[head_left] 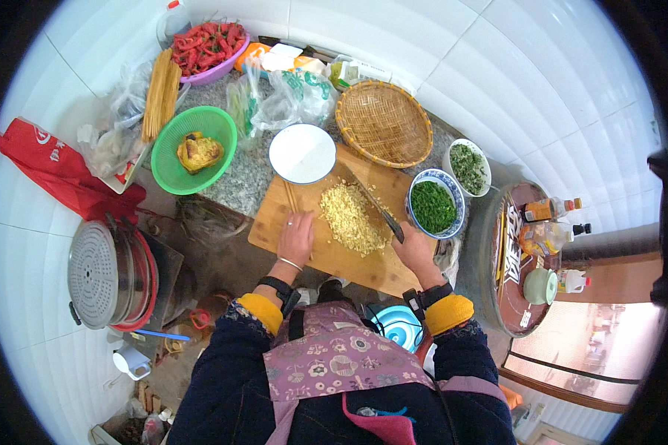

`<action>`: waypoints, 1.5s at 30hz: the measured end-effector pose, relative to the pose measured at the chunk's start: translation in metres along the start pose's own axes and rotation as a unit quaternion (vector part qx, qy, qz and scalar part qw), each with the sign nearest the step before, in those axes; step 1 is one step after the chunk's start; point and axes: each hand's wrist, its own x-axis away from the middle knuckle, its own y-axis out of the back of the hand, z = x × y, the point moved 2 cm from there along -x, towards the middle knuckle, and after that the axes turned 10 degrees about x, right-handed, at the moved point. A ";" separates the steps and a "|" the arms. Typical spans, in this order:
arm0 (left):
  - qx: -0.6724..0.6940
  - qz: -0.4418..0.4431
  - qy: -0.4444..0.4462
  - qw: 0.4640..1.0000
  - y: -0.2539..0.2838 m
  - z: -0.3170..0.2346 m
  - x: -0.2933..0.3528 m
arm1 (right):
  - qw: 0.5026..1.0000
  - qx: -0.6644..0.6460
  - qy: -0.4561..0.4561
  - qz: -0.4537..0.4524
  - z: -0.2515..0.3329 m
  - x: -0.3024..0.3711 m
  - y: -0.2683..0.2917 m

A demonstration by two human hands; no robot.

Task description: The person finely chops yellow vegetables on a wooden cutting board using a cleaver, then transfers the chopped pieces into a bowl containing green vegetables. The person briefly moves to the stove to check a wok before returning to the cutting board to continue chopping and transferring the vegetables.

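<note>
1. Chopped yellow pieces (349,217) lie heaped on the wooden board (378,268), between the two hands.
2. Right hand (416,256) has its fingers curled around the handle of a knife (373,198), whose blade runs along the heap's right side.
3. Left hand (296,236) is left of the heap, at the near ends of thin chopsticks (291,196); whether its fingers pinch them, one cannot tell.
4. White plate (302,153) sits beyond the heap; a blue-and-white bowl (461,202) stands right of the knife.

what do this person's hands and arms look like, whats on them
Dark navy sleeves end in yellow cuffs. Each wrist wears a black strapped-on device. The ungloved left hand has a pale bangle and apparently a ring; the right hand is also ungloved.
</note>
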 end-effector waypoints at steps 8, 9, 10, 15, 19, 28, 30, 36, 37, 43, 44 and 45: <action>0.001 0.012 0.013 1.000 0.000 -0.001 0.001 | 0.997 0.018 -0.021 0.074 0.001 0.047 0.009; 0.006 0.019 0.020 1.000 0.000 -0.001 0.001 | 0.997 0.029 -0.013 0.073 0.001 0.051 0.006; 0.013 0.015 0.022 1.000 0.000 -0.002 0.001 | 0.997 0.039 -0.004 0.071 0.001 0.053 0.002; -0.002 0.026 0.035 0.999 0.002 -0.003 0.000 | 0.999 0.027 -0.006 0.030 0.004 0.067 -0.010; -0.003 0.027 0.026 0.999 0.001 -0.004 -0.001 | 0.997 0.021 -0.007 0.078 0.011 0.070 -0.013; -0.014 0.015 0.017 1.000 0.002 -0.005 -0.001 | 0.995 -0.031 -0.048 0.081 0.012 0.066 -0.005; -0.010 0.004 0.007 1.000 0.001 -0.005 -0.002 | 0.995 -0.044 -0.061 0.060 0.010 0.054 0.001; -0.007 -0.008 0.001 1.000 0.001 -0.003 0.000 | 0.996 0.020 -0.029 0.080 0.016 0.035 0.000; -0.007 -0.005 0.005 1.000 0.001 -0.003 0.001 | 0.995 0.025 -0.029 0.089 0.016 0.041 -0.001; -0.008 0.005 0.000 1.000 0.000 -0.002 0.002 | 0.994 0.066 -0.024 0.086 0.015 0.061 -0.006; -0.008 -0.012 -0.013 1.000 0.001 -0.002 0.001 | 0.994 0.060 -0.020 0.085 0.016 0.060 -0.007; -0.017 0.002 -0.002 1.000 0.001 -0.003 0.003 | 0.995 0.048 -0.024 0.088 0.016 0.062 -0.008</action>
